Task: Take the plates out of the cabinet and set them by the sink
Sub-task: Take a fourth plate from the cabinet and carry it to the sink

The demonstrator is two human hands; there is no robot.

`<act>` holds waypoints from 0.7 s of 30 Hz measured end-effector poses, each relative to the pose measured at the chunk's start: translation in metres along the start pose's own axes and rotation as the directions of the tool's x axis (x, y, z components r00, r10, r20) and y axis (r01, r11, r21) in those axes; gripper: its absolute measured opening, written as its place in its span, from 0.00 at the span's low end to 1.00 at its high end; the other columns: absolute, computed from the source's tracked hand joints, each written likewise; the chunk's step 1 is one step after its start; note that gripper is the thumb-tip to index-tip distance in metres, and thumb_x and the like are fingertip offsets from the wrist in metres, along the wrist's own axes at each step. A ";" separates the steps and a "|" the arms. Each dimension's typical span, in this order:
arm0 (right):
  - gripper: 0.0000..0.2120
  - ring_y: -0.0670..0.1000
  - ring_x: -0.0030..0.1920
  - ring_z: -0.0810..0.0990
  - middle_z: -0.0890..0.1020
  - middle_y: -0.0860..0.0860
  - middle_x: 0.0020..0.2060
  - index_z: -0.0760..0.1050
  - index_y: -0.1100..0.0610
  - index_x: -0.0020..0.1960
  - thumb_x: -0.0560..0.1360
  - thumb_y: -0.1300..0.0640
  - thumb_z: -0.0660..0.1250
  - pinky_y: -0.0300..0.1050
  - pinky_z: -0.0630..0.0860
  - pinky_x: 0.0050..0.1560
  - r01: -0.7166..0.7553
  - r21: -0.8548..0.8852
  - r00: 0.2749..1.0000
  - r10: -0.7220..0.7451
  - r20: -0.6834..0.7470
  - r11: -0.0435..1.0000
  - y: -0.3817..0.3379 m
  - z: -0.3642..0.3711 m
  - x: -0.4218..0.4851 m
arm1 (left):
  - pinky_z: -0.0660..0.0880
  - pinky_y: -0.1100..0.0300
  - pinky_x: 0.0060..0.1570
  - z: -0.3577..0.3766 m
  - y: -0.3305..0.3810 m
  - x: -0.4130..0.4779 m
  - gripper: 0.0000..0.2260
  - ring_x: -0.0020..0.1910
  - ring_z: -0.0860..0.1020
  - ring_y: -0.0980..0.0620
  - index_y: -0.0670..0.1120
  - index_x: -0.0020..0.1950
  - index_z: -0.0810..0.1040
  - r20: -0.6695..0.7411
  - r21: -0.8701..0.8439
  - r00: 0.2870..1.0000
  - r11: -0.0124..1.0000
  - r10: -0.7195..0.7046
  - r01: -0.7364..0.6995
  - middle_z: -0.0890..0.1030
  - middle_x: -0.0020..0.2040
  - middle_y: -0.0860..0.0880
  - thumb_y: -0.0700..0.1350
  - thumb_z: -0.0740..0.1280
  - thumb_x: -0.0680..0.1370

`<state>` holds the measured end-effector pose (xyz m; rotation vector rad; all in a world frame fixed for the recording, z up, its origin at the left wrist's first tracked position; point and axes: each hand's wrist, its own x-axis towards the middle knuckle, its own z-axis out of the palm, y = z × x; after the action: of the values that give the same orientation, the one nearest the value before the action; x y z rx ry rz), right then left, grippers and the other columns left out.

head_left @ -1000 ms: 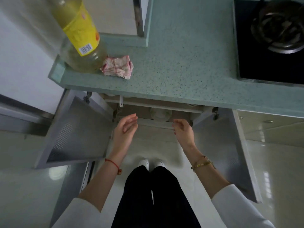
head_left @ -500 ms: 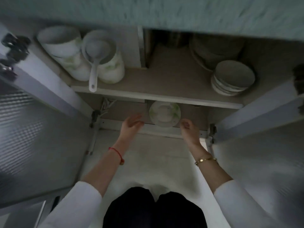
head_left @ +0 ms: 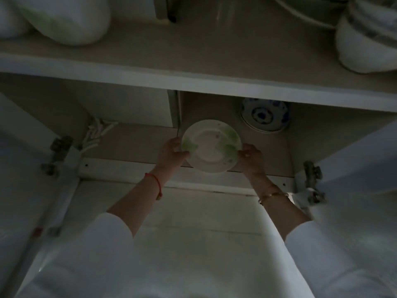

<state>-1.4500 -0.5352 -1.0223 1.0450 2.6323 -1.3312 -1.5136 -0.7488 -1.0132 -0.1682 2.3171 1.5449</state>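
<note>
A white plate with green leaf marks sits at the front of the cabinet's lower shelf. My left hand grips its left rim, with the thumb over the edge. On the opposite rim, my right hand has its fingers closed on the plate. I cannot tell whether it is a single plate or the top of a stack. Behind it to the right lies a blue-and-white patterned dish, partly hidden by the upper shelf.
The upper shelf carries white jars at the left and stacked bowls at the right. White chopstick-like utensils lie at the lower shelf's left. Open cabinet doors with metal hinges flank the opening.
My view has dropped closer into the cabinet. Both hands reached forward from the shelf edge and closed on the rims of the green-marked plate.
</note>
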 end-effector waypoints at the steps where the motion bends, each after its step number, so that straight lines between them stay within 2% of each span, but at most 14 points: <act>1: 0.13 0.63 0.57 0.78 0.81 0.64 0.56 0.77 0.67 0.55 0.77 0.61 0.60 0.49 0.72 0.55 -0.002 -0.003 1.000 0.002 0.008 1.000 0.003 0.004 0.008 | 0.70 0.72 0.35 0.003 -0.003 0.006 0.09 0.48 0.80 0.46 0.48 0.47 0.80 0.009 0.029 1.000 0.999 0.017 -0.017 0.82 0.40 0.47 0.39 0.75 0.69; 2: 0.15 0.64 0.58 0.77 0.81 0.65 0.57 0.77 0.67 0.59 0.77 0.61 0.61 0.50 0.71 0.53 0.006 -0.012 1.000 -0.006 0.007 1.000 0.006 0.008 0.015 | 0.72 0.69 0.35 0.004 -0.004 0.011 0.08 0.47 0.82 0.43 0.43 0.45 0.80 0.022 0.069 0.999 0.997 0.035 -0.036 0.83 0.40 0.40 0.41 0.74 0.67; 4: 0.16 0.65 0.58 0.77 0.80 0.66 0.56 0.77 0.67 0.61 0.78 0.60 0.61 0.46 0.69 0.50 0.026 -0.037 1.000 -0.025 0.018 0.999 0.010 0.013 0.025 | 0.76 0.57 0.42 0.006 -0.002 0.018 0.19 0.49 0.82 0.39 0.37 0.49 0.79 0.061 0.139 0.997 0.989 0.040 -0.048 0.83 0.44 0.36 0.46 0.70 0.62; 6: 0.16 0.65 0.60 0.77 0.80 0.66 0.57 0.76 0.66 0.64 0.78 0.62 0.62 0.51 0.74 0.56 0.033 -0.028 0.999 -0.032 0.013 0.999 0.009 0.016 0.032 | 0.72 0.57 0.38 0.007 -0.002 0.024 0.18 0.51 0.81 0.36 0.35 0.49 0.78 0.060 0.145 0.998 0.989 0.030 -0.039 0.80 0.41 0.38 0.43 0.71 0.63; 7: 0.17 0.65 0.61 0.76 0.80 0.65 0.59 0.76 0.66 0.65 0.78 0.63 0.62 0.55 0.74 0.60 0.042 -0.035 0.999 -0.041 0.010 0.999 0.007 0.017 0.034 | 0.68 0.58 0.36 0.007 -0.003 0.027 0.16 0.51 0.79 0.33 0.33 0.48 0.77 0.056 0.152 0.998 0.988 0.021 -0.029 0.78 0.40 0.35 0.40 0.73 0.65; 9: 0.18 0.65 0.62 0.76 0.79 0.65 0.61 0.75 0.65 0.67 0.78 0.64 0.63 0.56 0.72 0.62 0.050 -0.068 0.999 -0.050 -0.003 0.996 0.004 0.018 0.038 | 0.69 0.56 0.39 0.008 -0.004 0.032 0.16 0.54 0.78 0.32 0.32 0.49 0.77 0.061 0.170 0.998 0.985 0.020 -0.030 0.80 0.46 0.29 0.37 0.74 0.65; 11: 0.18 0.65 0.62 0.76 0.79 0.65 0.61 0.74 0.67 0.66 0.77 0.65 0.64 0.54 0.72 0.62 0.046 -0.067 0.999 -0.047 -0.024 0.997 0.002 0.019 0.039 | 0.74 0.56 0.45 0.010 -0.006 0.035 0.18 0.57 0.79 0.35 0.34 0.56 0.80 0.065 0.170 0.997 0.984 0.044 -0.055 0.82 0.53 0.32 0.31 0.72 0.67; 13: 0.17 0.65 0.61 0.77 0.79 0.66 0.60 0.75 0.68 0.64 0.76 0.65 0.66 0.53 0.71 0.60 0.039 -0.057 0.998 -0.041 -0.043 0.998 0.003 0.019 0.039 | 0.75 0.60 0.46 0.011 -0.010 0.036 0.21 0.57 0.80 0.36 0.38 0.60 0.81 0.038 0.118 0.999 0.992 0.036 -0.040 0.83 0.54 0.36 0.27 0.69 0.68; 15: 0.15 0.64 0.59 0.79 0.81 0.65 0.57 0.76 0.69 0.61 0.75 0.65 0.67 0.48 0.72 0.54 0.029 -0.038 0.998 -0.031 -0.055 0.999 0.005 0.019 0.035 | 0.76 0.57 0.51 0.010 -0.015 0.033 0.22 0.57 0.80 0.37 0.41 0.60 0.82 -0.005 0.114 0.999 0.993 0.036 -0.035 0.84 0.55 0.38 0.27 0.66 0.69; 17: 0.14 0.62 0.57 0.80 0.82 0.64 0.55 0.76 0.69 0.59 0.75 0.66 0.67 0.42 0.70 0.46 0.019 -0.003 0.997 -0.019 -0.070 1.000 0.007 0.020 0.030 | 0.75 0.60 0.52 0.007 -0.019 0.027 0.21 0.56 0.81 0.41 0.43 0.60 0.82 -0.027 0.149 0.998 0.988 0.053 -0.048 0.84 0.55 0.41 0.29 0.66 0.69; 19: 0.13 0.62 0.55 0.81 0.83 0.64 0.53 0.76 0.70 0.58 0.74 0.68 0.66 0.40 0.69 0.43 0.024 0.028 0.996 -0.021 -0.084 0.999 0.008 0.019 0.021 | 0.73 0.63 0.51 0.001 -0.017 0.016 0.21 0.52 0.80 0.47 0.43 0.59 0.82 -0.040 0.146 0.996 0.987 0.080 -0.073 0.84 0.52 0.44 0.29 0.67 0.69; 21: 0.12 0.60 0.52 0.81 0.83 0.63 0.50 0.76 0.69 0.56 0.73 0.68 0.67 0.42 0.70 0.43 0.017 0.056 0.996 -0.012 -0.084 0.998 0.007 0.015 0.007 | 0.76 0.68 0.47 -0.006 -0.013 0.003 0.18 0.43 0.79 0.58 0.43 0.56 0.82 -0.037 0.127 0.994 0.987 0.106 -0.100 0.83 0.45 0.50 0.28 0.67 0.69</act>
<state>-1.4556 -0.5390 -1.0395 1.1147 2.6817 -1.4026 -1.5146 -0.7591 -1.0233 -0.0521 2.4838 1.4509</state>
